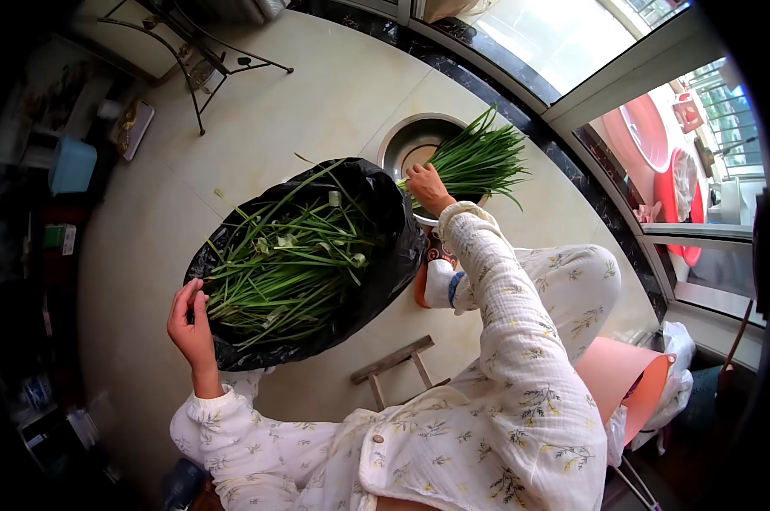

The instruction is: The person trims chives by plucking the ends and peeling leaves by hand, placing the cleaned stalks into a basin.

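A bunch of green chives (484,158) lies across the rim of a round metal bowl (393,146), its leaf tips spreading past the right side. My right hand (430,189) is closed on the bunch near its stem end. Left of the bowl, a black plastic bag (392,255) stands wide open, with many loose chives (274,281) heaped inside. At the bag's left edge is my left hand (192,328); its thumb stands apart from loosely curled fingers, and the fingertips reach the chive ends there.
Below the bag stands a small wooden stool (393,372). My foot, in a sock and slipper (436,277), is beside the bowl. A metal-legged stand (189,64) is at the upper left. To the right are a pink bin (615,375) and glass sliding doors (683,247).
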A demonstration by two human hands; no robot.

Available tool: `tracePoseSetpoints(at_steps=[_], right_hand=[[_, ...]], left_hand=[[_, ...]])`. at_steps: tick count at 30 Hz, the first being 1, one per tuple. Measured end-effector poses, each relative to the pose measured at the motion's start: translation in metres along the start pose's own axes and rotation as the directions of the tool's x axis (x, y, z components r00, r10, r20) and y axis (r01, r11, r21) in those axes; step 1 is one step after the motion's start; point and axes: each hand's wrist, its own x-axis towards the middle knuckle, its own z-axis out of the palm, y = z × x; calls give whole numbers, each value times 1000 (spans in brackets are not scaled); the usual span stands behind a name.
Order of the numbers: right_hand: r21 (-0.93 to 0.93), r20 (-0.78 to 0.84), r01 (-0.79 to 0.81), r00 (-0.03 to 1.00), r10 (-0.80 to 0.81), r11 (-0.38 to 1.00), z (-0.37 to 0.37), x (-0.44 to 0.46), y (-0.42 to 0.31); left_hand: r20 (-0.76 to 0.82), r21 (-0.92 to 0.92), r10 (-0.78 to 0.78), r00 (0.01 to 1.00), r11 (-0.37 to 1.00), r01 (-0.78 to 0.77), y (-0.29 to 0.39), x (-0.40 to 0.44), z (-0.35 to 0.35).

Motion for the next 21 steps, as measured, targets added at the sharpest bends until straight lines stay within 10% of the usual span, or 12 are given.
tracePoseSetpoints(at_steps=[10, 13, 21], right_hand=[[484, -250, -171, 913, 322, 858, -45, 16, 32], [804, -233, -231, 725, 648, 548, -96, 46, 61], [849, -386, 321, 919, 78, 420, -311, 64, -92]], left_hand=[[91, 171, 80, 993, 981, -95, 2, -1, -22], [135, 240, 31, 990, 969, -63, -2, -10, -32], [177, 456, 148, 973, 864, -214, -45, -20, -22]])
